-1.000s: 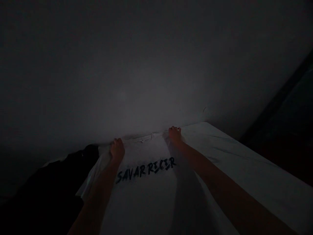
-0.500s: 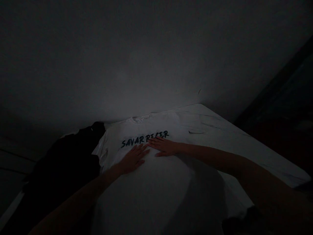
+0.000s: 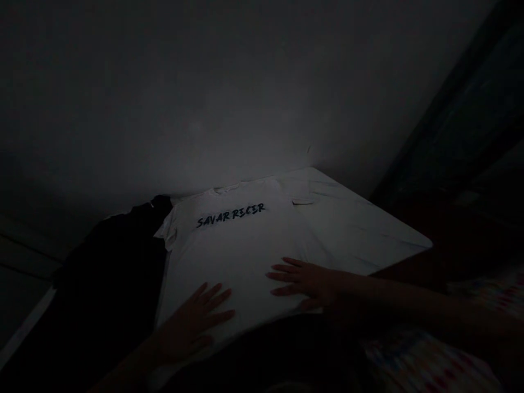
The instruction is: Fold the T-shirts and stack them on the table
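A white T-shirt (image 3: 245,245) lies spread flat, its neckline toward the wall and dark lettering (image 3: 231,215) across its chest. Over the lower left part of the shirt is my left hand (image 3: 194,322), fingers spread, with nothing in it. My right hand (image 3: 297,281) rests at the shirt's lower right, palm down and fingers apart, also holding nothing. Both hands are nearer to me than the lettering. The picture is very dark, so contact with the cloth is hard to judge.
Under the shirt is a white marbled table (image 3: 368,234), its far edge along a grey wall (image 3: 245,98). Black cloth (image 3: 114,273) is heaped on the left. A colourful patterned fabric (image 3: 426,360) shows at the lower right.
Both hands have moved from the lettering down toward the shirt's near end and farther apart. The lettering is now uncovered. The camera view has shifted, showing the patterned fabric.
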`<state>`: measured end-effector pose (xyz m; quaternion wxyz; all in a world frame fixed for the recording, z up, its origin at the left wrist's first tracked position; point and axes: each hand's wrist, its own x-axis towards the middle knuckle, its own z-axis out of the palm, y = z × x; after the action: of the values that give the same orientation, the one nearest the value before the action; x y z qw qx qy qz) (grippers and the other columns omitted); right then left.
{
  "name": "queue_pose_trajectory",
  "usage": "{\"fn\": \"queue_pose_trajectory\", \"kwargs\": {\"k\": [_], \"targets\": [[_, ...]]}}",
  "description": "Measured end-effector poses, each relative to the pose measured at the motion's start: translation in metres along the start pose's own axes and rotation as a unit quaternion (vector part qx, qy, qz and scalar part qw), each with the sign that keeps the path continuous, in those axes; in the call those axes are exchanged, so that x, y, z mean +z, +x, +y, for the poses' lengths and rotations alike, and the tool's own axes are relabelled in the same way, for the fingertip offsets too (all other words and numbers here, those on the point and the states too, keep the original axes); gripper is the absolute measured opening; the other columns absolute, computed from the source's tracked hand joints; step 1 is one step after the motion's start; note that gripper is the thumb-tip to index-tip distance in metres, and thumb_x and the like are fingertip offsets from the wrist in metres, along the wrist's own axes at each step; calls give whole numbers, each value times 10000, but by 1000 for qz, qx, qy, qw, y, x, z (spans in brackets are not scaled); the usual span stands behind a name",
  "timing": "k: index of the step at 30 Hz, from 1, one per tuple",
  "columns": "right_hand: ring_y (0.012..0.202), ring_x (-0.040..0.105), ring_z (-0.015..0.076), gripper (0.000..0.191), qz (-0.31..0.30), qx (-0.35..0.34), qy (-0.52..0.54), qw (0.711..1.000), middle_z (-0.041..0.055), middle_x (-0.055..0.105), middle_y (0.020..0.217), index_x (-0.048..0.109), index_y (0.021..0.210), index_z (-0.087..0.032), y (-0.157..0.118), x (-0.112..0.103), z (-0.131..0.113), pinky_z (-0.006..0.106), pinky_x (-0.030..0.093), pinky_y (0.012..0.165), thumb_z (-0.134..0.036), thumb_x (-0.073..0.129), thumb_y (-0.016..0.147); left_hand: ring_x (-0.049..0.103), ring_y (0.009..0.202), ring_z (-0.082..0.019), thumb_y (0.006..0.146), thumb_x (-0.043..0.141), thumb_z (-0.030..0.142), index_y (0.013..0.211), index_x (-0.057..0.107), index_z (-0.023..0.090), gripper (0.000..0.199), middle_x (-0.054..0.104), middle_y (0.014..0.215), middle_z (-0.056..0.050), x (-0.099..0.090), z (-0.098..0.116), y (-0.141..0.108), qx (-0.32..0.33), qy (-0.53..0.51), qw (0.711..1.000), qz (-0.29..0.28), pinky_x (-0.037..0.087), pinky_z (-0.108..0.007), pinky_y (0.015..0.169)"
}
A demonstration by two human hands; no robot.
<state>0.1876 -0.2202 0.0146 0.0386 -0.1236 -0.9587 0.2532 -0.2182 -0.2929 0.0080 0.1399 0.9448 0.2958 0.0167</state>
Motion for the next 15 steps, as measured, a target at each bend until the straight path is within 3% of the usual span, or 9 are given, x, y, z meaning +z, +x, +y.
{"fn": "queue_pose_trajectory", "kwargs": {"k": [3,5,7,8,10,11,13,15], "targets": [[1469,269,230,564,43,68,-4,997,23,309,1595,372,1494,-366,-25,10,-11,495,114,1211,-470,516,958,261,1480,-241,977,394,513,1465,376,448,492,299,1593,31,16,4,-30,-52,14,998,38,207,-503,1209],[1396,408,231,493,143,193,-32,970,54,446,1522,446,1465,-313,-45,21,-8,478,247,1182,-443,433,990,358,1436,-237,978,370,486,1430,468,381,475,398,1551,-2,27,3,-49,-152,22,984,95,299,-459,1184],[1244,560,258,458,274,345,-71,895,115,598,1367,564,1367,-227,-65,34,0,453,414,1074,-418,404,983,505,1320,-245,948,399,443,1343,574,294,457,535,1448,-56,35,0,-66,-310,31,937,160,413,-421,1110],[1158,608,272,448,329,409,-91,846,143,647,1276,610,1298,-187,-75,41,3,442,471,1005,-416,414,967,575,1231,-263,925,413,437,1279,617,255,447,608,1359,-87,38,-1,-74,-398,38,897,187,464,-428,1053],[1030,646,287,428,397,496,-119,763,169,686,1132,647,1186,-141,-90,52,5,425,520,899,-425,449,935,651,1055,-312,890,413,467,1177,652,190,465,692,1169,-138,40,-3,-84,-533,52,818,209,517,-479,936],[995,650,287,421,413,522,-126,735,167,688,1089,646,1159,-136,-94,57,3,417,526,869,-433,459,927,665,984,-328,879,404,493,1150,652,167,491,708,1092,-152,41,-4,-88,-568,55,793,211,529,-494,880],[940,654,271,405,421,557,-129,704,146,689,1027,634,1144,-149,-94,64,-6,389,527,820,-442,454,930,679,864,-330,873,378,524,1134,637,136,535,716,970,-158,43,-5,-89,-597,39,771,216,542,-479,773],[910,655,256,387,413,575,-129,694,124,687,973,615,1157,-166,-87,68,-15,365,520,797,-432,423,952,675,731,-300,872,375,508,1112,629,139,508,711,847,-130,45,-5,-86,-615,8,756,224,536,-429,667]]}}
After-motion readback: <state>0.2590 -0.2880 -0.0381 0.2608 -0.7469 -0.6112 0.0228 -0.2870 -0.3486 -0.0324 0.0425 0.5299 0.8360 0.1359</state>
